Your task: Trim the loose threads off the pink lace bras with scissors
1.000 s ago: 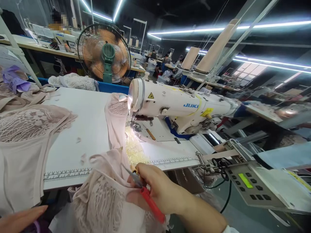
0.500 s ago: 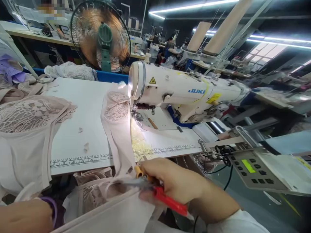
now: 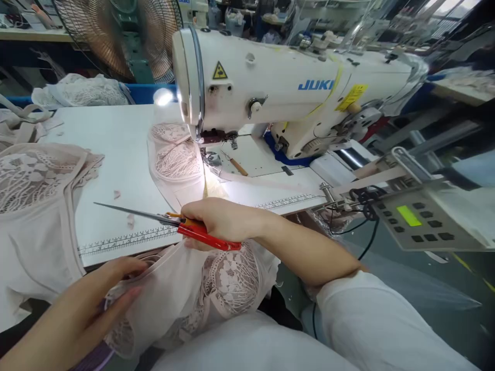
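My right hand [image 3: 220, 219] is closed around scissors [image 3: 209, 238] with red and orange handles. Their blades point left over the table's front edge. Below them, a beige lace bra [image 3: 232, 278] drapes over my lap. My left hand [image 3: 100, 293] pinches that bra's upper edge between thumb and fingers. Another beige bra piece [image 3: 176, 157] lies at the needle area of the white sewing machine [image 3: 266, 77], partly hidden behind my right hand. A further beige lace bra [image 3: 42, 206] spreads over the table's left side.
A ruler strip [image 3: 127, 239] runs along the front of the white tabletop [image 3: 104, 123]. An orange-handled tool [image 3: 238, 166] lies beside the needle. A control panel [image 3: 417, 216] juts out at right. A fan [image 3: 127, 36] and heaped lace [image 3: 83, 90] are behind.
My view has tipped down. My left hand has come further in and now pinches the bra edge. The scissors have swung to point left, and the lap bra shows more of its lace.
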The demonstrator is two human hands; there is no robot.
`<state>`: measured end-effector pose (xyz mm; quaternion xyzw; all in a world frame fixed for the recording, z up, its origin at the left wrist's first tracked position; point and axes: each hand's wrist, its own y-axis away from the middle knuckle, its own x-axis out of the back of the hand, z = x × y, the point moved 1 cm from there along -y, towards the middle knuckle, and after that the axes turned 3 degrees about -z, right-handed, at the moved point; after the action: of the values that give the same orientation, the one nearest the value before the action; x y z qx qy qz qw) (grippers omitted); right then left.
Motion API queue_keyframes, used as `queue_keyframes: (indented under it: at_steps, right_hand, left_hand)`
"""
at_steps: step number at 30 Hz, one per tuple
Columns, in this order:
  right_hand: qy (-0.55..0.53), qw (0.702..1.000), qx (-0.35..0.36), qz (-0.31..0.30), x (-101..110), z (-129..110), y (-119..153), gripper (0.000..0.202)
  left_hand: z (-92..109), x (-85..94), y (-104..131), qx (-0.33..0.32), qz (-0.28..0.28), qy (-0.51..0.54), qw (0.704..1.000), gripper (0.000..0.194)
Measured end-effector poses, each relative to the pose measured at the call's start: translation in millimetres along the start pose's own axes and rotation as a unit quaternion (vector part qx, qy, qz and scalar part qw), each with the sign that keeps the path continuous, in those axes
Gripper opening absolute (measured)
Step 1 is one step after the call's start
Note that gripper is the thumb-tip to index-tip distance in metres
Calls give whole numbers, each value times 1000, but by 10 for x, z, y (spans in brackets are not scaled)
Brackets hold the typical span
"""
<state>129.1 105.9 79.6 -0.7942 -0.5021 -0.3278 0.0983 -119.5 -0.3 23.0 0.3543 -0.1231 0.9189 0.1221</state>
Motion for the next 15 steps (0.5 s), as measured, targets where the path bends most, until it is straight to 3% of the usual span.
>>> queue_keyframes:
  at_steps: [1, 3, 6, 8, 10, 12, 15]
  right_hand:
    - [6, 1000, 12, -15, 10, -61, -36, 31]
    - [20, 998, 39, -37, 28, -166, -103, 31]
    - [43, 996, 65, -52, 59, -234, -181, 31]
    - [56, 994, 67, -61, 86, -217, -213, 33]
    - [46, 994, 59, -74, 111, -175, -234, 32]
    - [4, 995, 52, -88, 126, -136, -249, 30]
    - [-25, 994, 64, -91, 126, -111, -278, 28]
  left_hand:
    - [108, -44, -64, -32, -14, -20, 999, 24]
    - [287, -129, -177, -26, 20, -17, 999, 12]
    - [398, -233, -263, 79, 34, 82, 993, 9]
    - [386, -262, -257, 156, 22, 213, 964, 16]
    - [347, -257, -227, 226, 21, 329, 917, 23]
    - [301, -234, -198, 282, 26, 384, 879, 26]
    - [219, -203, -185, 305, 9, 384, 871, 28]
